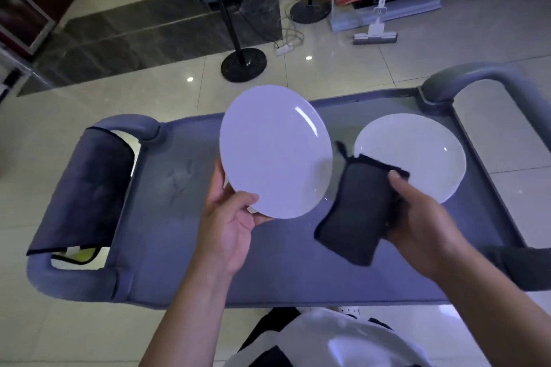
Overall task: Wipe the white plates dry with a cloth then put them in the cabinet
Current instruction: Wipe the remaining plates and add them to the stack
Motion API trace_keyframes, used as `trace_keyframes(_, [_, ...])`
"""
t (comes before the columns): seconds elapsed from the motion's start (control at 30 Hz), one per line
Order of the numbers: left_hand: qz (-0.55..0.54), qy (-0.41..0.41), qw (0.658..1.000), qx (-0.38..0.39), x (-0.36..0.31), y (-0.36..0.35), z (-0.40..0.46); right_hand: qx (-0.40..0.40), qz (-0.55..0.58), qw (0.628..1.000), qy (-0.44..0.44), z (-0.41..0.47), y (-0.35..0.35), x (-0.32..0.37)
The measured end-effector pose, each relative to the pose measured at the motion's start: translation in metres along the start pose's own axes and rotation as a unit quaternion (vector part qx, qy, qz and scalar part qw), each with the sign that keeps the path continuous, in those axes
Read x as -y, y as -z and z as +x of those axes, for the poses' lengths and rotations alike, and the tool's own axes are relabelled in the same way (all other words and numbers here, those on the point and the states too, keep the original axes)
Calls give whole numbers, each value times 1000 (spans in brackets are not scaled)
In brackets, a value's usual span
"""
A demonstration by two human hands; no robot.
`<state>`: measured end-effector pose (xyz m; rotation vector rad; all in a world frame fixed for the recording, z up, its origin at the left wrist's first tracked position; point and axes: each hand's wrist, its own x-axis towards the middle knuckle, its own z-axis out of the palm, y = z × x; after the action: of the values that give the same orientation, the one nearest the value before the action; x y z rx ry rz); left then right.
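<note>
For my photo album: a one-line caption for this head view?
Left hand holds a plate, right hand a dark cloth, above a cart.

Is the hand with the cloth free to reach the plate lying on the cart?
Probably yes: the right hand holding the dark cloth hovers beside the plate on the cart, with nothing between.

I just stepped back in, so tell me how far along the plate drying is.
Nothing looks finished yet. In hand: the left hand holds one white plate tilted up by its rim, and the right hand holds the dark cloth beside it, apart from the plate. Left: wiping that plate, then the second plate lying on the cart, then both into a cabinet, which is not in view.
</note>
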<state>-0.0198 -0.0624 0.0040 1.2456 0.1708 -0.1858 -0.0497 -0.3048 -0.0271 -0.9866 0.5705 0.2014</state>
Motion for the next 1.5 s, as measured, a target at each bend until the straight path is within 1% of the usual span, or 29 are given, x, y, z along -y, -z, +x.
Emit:
trace_keyframes(0.03, [3,7,1000,12,1,2,0,-41,-23,999,21,0,-2,5])
trace_keyframes(0.1, [3,21,999,38,3,5,-1,-98,-94,989,65,-1,-18,17])
trace_keyframes(0.17, [16,27,997,77,4,2,-3,-116,-160,973,117,-2,-42,30])
trace_keyframes(0.3, [57,35,987,146,1,-3,-5,-67,-224,954,187,-6,-98,36])
trace_keyframes(0.4, [23,31,987,157,-5,2,0,3,-308,924,229,-13,-135,14])
trace_keyframes(0.47, [9,10,987,162,-11,12,3,61,-340,913,219,-16,-149,-10])
trace_keyframes(0.53, [4,-8,988,156,-15,21,5,117,-323,923,174,-22,-153,-27])
trace_keyframes(0.6, [-6,-15,990,140,-13,29,6,136,-303,933,140,-26,-151,-37])
trace_keyframes(0.67, [-21,-13,990,138,-9,32,6,132,-307,929,155,-31,-150,-43])
trace_keyframes(0.73, [-55,3,988,146,-5,32,4,112,-337,909,216,-36,-155,-46])
trace_keyframes(0.83, [-108,21,977,181,-1,35,-2,24,-427,849,311,-42,-164,-48])
trace_keyframes(0.93, [-138,28,964,224,-4,39,-9,-49,-471,817,330,-53,-168,-46])
trace_keyframes(1.0, [-163,22,954,249,-9,38,-14,-90,-526,771,347,-61,-170,-47])
trace_keyframes(1.03, [-175,21,950,257,-10,37,-16,-111,-540,757,351,-64,-170,-48])
trace_keyframes(1.07, [-187,20,945,269,-12,35,-18,-135,-540,754,349,-67,-172,-49])
trace_keyframes(1.13, [-198,16,937,287,-14,32,-24,-180,-514,764,345,-70,-172,-54])
trace_keyframes(1.2, [-189,32,939,284,-15,29,-28,-214,-490,777,332,-72,-172,-58])
trace_keyframes(1.27, [-161,62,944,282,-16,28,-26,-234,-448,802,319,-72,-170,-59])
trace_keyframes(1.3, [-132,67,944,295,-14,27,-25,-243,-411,821,314,-73,-167,-57])
trace_keyframes(1.37, [-56,80,936,339,-11,27,-20,-254,-277,877,298,-71,-154,-52])
trace_keyframes(1.4, [-13,86,931,353,-9,28,-17,-263,-190,906,273,-72,-145,-49])
trace_keyframes(1.43, [25,87,932,352,-8,31,-12,-269,-106,928,236,-73,-135,-46])
trace_keyframes(1.47, [57,78,939,330,-8,36,-7,-271,-39,940,202,-76,-126,-44])
trace_keyframes(1.5, [83,65,953,284,-6,42,1,-274,14,946,175,-80,-115,-45])
